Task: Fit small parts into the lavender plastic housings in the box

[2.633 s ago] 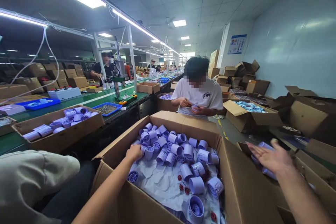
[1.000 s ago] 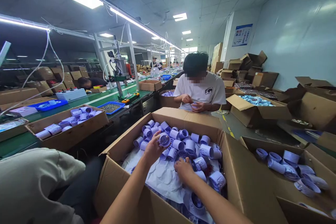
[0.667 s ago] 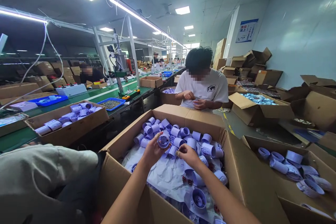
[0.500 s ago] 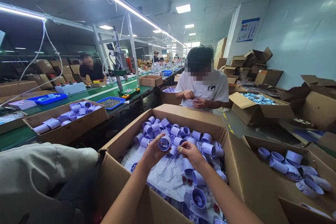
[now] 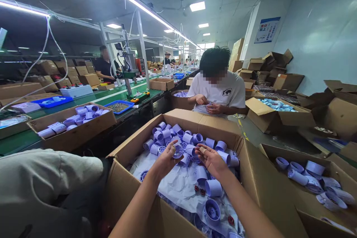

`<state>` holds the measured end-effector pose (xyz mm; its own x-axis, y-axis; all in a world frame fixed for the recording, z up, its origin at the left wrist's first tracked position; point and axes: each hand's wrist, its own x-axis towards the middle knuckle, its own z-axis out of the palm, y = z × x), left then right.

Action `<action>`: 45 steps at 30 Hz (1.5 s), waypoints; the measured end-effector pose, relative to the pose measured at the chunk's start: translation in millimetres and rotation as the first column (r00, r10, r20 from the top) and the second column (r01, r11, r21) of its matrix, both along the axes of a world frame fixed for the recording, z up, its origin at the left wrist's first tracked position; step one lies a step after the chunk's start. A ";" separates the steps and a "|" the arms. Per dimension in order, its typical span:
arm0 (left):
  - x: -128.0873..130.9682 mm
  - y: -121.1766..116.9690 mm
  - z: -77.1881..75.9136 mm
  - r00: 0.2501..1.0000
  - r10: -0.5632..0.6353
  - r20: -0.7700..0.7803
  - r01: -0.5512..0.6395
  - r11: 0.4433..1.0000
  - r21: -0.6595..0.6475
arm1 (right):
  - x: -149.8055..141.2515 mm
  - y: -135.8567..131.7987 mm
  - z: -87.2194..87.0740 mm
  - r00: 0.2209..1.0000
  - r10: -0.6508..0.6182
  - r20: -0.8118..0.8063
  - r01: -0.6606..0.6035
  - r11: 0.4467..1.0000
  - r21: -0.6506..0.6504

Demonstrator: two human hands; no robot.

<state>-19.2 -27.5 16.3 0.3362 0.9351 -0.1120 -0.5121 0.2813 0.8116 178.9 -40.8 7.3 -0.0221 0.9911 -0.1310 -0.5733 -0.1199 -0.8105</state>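
Note:
My left hand is closed around a round lavender plastic housing, its spoked face turned toward me. To its right, my right hand is raised with curled fingers pinched together and a tan wrap on one finger. Whatever sits at those fingertips is too small to make out. Both hands are above a large cardboard box of loose lavender housings. A single lavender housing stands open side up near the box's front. Small dark red parts lie on the white paper inside.
A co-worker sits across the box, hands together. On the left, a carton of housings and a blue tray of small parts rest on the green conveyor. Another carton of housings stands at right.
The housing in my left hand has turned so its spoked face shows. My right hand has moved slightly right, away from the housing, and rolled palm upward.

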 end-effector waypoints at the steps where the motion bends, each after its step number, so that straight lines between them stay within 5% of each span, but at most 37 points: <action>1: -0.1 -1.6 -0.4 1.000 -0.019 -0.016 0.020 0.999 0.034 | 2.9 0.4 0.7 0.999 0.001 -0.050 -0.001 1.000 0.005; 6: 1.5 -9.7 0.1 0.955 -0.147 -0.258 0.183 0.975 0.124 | 7.8 1.3 1.6 0.984 0.020 -0.175 -0.009 0.998 0.063; 10: 7.3 -11.1 -1.0 0.906 -0.083 -0.414 0.192 0.955 0.227 | -5.3 -3.7 0.4 0.986 0.059 -0.157 -0.047 0.996 0.078; 14: 12.9 -9.9 -5.8 0.916 -0.001 -0.402 0.141 0.937 0.319 | -20.6 -10.2 0.4 0.978 0.076 -0.192 -0.064 0.996 0.068; 19: 11.5 -10.4 -8.6 0.887 -0.124 -0.444 0.282 0.908 0.310 | -23.2 -10.4 -0.1 0.963 -0.025 -0.268 0.036 0.999 0.039; 23: 8.7 -8.7 -8.4 0.837 -0.009 -0.547 0.286 0.859 0.424 | -22.2 -8.0 -1.7 0.942 -0.083 -0.325 0.106 0.993 0.054; 28: 10.4 -9.3 -12.8 0.888 -0.003 -0.459 0.251 0.840 0.481 | -32.5 -10.8 -5.1 0.927 -0.047 -0.371 0.076 0.995 0.063; 35: 8.3 -14.6 -6.9 0.785 0.246 -0.568 0.240 0.724 0.646 | -41.7 -21.0 0.5 0.943 0.041 -0.329 -0.023 0.998 0.059; 45: 1.2 -16.1 3.9 0.774 0.251 -0.581 0.290 0.676 0.677 | -36.6 -14.2 2.4 0.997 -0.053 0.047 0.050 0.997 0.060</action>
<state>-17.9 -43.5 20.2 0.4680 0.7943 0.3872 0.1420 -0.5001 0.8543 142.3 -55.0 9.7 0.0343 0.9968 -0.0718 -0.5375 -0.0421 -0.8422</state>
